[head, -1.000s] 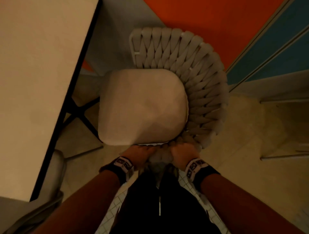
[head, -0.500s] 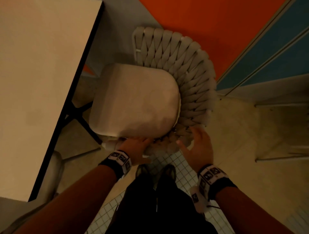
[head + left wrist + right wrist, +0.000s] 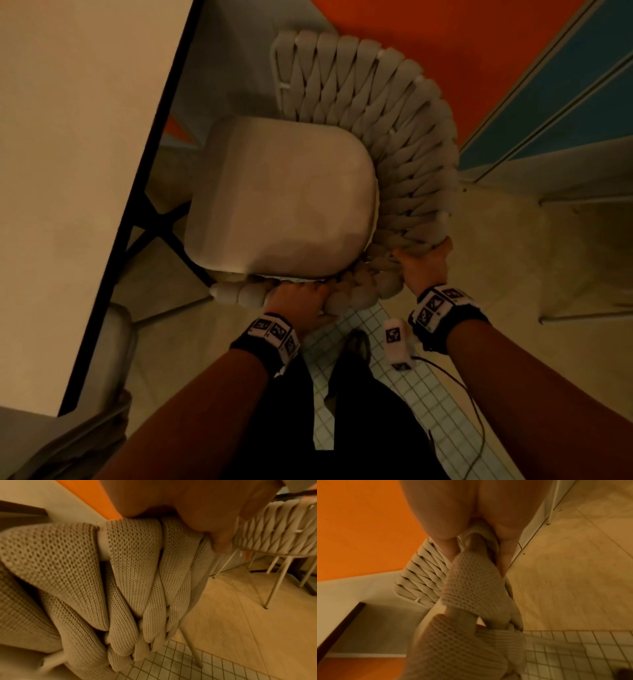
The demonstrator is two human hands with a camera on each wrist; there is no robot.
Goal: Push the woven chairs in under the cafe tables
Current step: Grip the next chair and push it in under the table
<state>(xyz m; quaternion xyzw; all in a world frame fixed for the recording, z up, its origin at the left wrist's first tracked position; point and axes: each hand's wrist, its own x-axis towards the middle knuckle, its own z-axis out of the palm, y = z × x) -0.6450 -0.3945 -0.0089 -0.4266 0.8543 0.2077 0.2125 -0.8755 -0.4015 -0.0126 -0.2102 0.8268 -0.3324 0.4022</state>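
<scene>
A woven chair (image 3: 387,137) with a pale cushion seat (image 3: 281,195) stands just right of the cafe table (image 3: 68,154), its seat outside the table's dark edge. My left hand (image 3: 298,298) grips the near part of the chair's braided rim (image 3: 133,545), fingers curled over the top. My right hand (image 3: 424,263) grips the rim further right at the curve, and in the right wrist view the fingers (image 3: 505,545) wrap round a woven strap (image 3: 471,582).
An orange wall (image 3: 462,41) and a blue panel (image 3: 565,96) lie beyond the chair. Another chair's seat (image 3: 109,359) sits under the table at lower left. White metal legs (image 3: 582,202) stand at right. A second woven chair (image 3: 274,527) shows in the left wrist view.
My right hand let go of the rim beside the left hand, moved right and took hold again at the chair's curve. The chair has turned and shifted slightly toward the table.
</scene>
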